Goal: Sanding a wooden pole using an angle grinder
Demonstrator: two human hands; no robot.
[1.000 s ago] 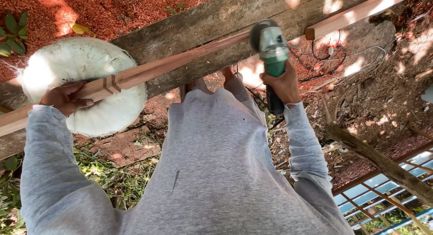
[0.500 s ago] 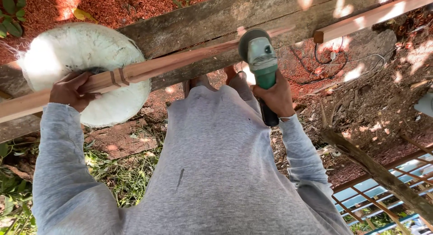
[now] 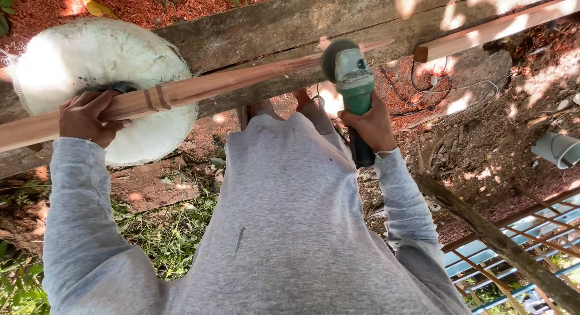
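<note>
Two hands | left (image 3: 89, 116) grips pole (image 3: 211, 85) | right (image 3: 370, 124) holds grinder (image 3: 350, 79) on it

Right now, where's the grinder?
Head view, upper centre-right: the grinder is in the right hand, its disc against the wooden pole, in front of the plank.

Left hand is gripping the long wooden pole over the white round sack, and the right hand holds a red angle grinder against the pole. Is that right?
Not quite: the angle grinder is green with a dark handle, not red, as the head view shows. The rest stands: the left hand grips the wooden pole over the white round sack, and the right hand holds the grinder against the pole.
</note>
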